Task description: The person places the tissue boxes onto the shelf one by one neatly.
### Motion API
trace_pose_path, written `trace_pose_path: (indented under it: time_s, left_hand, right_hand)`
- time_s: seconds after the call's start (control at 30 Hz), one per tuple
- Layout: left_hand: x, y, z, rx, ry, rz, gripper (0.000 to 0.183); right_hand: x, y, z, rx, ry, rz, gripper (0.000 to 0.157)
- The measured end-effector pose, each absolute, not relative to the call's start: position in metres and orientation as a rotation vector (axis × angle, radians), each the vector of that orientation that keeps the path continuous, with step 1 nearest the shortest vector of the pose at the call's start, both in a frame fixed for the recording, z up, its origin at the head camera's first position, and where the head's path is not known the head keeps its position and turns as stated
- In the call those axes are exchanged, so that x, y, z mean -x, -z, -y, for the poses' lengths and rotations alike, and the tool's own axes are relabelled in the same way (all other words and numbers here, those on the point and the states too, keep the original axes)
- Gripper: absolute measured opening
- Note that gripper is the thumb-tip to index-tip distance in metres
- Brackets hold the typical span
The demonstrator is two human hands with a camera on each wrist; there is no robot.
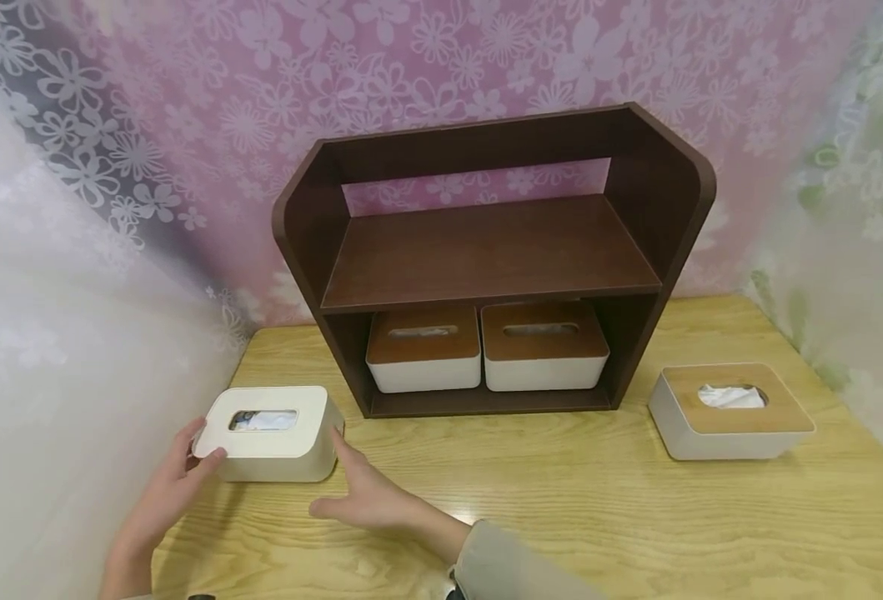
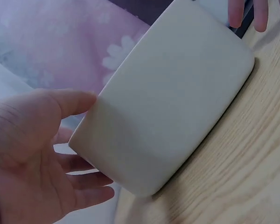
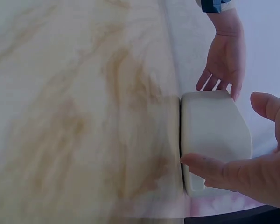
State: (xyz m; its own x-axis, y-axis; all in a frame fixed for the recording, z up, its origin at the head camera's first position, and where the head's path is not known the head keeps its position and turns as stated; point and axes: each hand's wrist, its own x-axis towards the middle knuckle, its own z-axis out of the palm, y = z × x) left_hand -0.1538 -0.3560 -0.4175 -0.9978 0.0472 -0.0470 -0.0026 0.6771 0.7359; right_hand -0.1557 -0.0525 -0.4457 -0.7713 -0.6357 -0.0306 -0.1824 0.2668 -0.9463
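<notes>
An all-white tissue box (image 1: pixel 274 467) with an oval slot in its lid stands on the wooden table at the left. My left hand (image 1: pixel 167 492) is at its left end, the thumb touching the front top edge and the fingers spread along the side. In the left wrist view, the fingers of the left hand (image 2: pixel 46 154) are fairly straight beside the box's corner. My right hand (image 1: pixel 369 496) reaches to the box's right end, its fingers extended and the thumb held apart. The right wrist view shows the right hand (image 3: pixel 252 172) with its fingers overlapping the white box (image 3: pixel 217 126).
A dark brown two-tier shelf (image 1: pixel 486 258) stands at the back. Its lower tier holds two wood-topped tissue boxes, the left box (image 1: pixel 426 375) and the right box (image 1: pixel 546 373). Another wood-topped tissue box (image 1: pixel 734 446) stands at the right. Flowered cloth (image 1: pixel 411 75) hangs behind.
</notes>
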Motion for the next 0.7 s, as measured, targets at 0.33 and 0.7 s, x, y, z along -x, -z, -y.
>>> trace_pose_path:
  time_s: [0.33, 0.7]
  left_hand:
    - [0.157, 0.432, 0.367, -0.101, -1.553, -2.658, 0.063]
    - [0.161, 0.437, 0.368, -0.091, -1.722, -2.444, 0.069]
  right_hand:
    - [0.154, 0.447, 0.067, 0.723, 1.486, -2.159, 0.103]
    - [0.166, 0.446, 0.075, 0.74, 1.58, -2.121, 0.1]
